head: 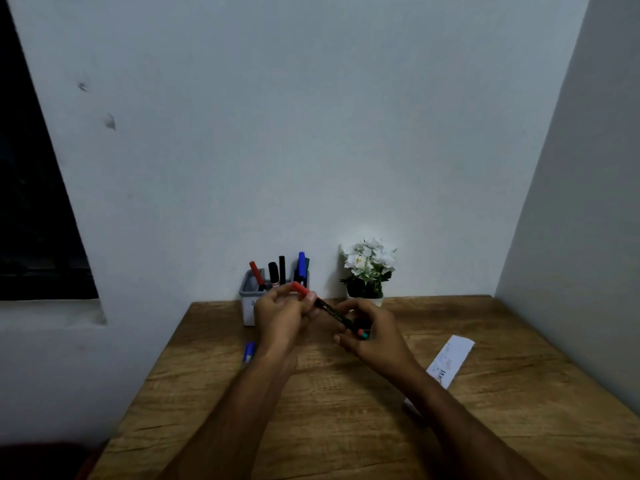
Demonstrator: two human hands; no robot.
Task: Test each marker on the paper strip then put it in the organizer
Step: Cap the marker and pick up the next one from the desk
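Wooden desk point(346, 393) against pale wall. Grey organizer point(248, 299) at back edge, several markers standing in it; potted white flowers point(369, 268) to its right. Paper strip point(450, 363) flat on desk, far right, partly under right forearm. Blue marker point(248, 352) lying loose at left, near left wrist.

Both hands raised over desk centre, sharing one black-barrelled marker point(334, 315). Long axis diagonal: red cap point(300, 288) up-left toward organizer, tail end down-right toward strip. Left hand point(280, 315) curled round cap end, fingers pinching at cap. Right hand point(372, 336) wrapped round barrel near tail, firm hold.

Cap seated or just parting: cannot tell. Likely step: uncapping or recapping. Strip nearer right hand; organizer nearer left, directly behind it.
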